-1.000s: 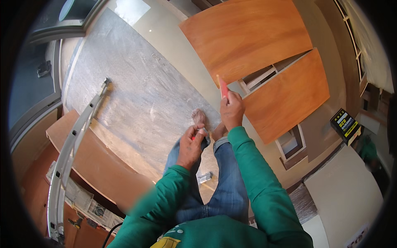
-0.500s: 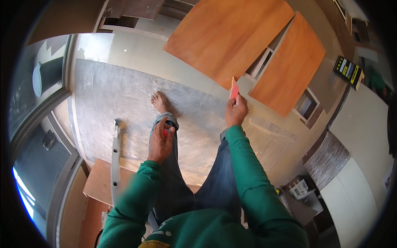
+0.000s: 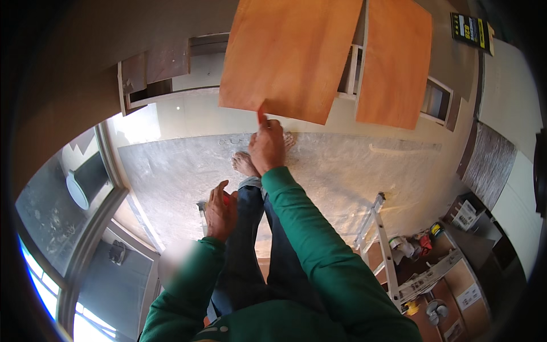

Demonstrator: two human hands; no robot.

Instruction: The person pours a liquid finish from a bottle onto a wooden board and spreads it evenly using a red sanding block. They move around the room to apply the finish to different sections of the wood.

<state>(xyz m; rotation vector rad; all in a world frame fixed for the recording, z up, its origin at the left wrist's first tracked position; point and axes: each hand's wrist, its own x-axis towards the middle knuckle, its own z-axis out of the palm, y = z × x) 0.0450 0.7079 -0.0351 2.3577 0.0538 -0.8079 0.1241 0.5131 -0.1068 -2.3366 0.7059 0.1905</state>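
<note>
Closed around a thin flat red piece (image 3: 261, 113), my right hand (image 3: 268, 147) reaches ahead over my feet. The piece's tip is at the near edge of a large orange-brown wooden panel (image 3: 285, 54); blur hides whether they touch. A second, narrower wooden panel (image 3: 394, 62) lies to the right, with a gap between the two. Lower and to the left, my left hand (image 3: 221, 214) is curled around something red (image 3: 227, 200), mostly hidden by the fingers.
Under the panels is a light wooden frame (image 3: 351, 69). A black and yellow box-shaped container (image 3: 472, 31) stands far right. An aluminium stepladder (image 3: 387, 256) is at lower right beside a compartment with loose items. Windows (image 3: 71, 194) line the left; a dusty grey sheet (image 3: 330, 165) covers the floor.
My view has turned and my body has shifted, so the panels appear straighter and the stepladder shows at right. My right hand has moved left and forward to the large panel's edge.
</note>
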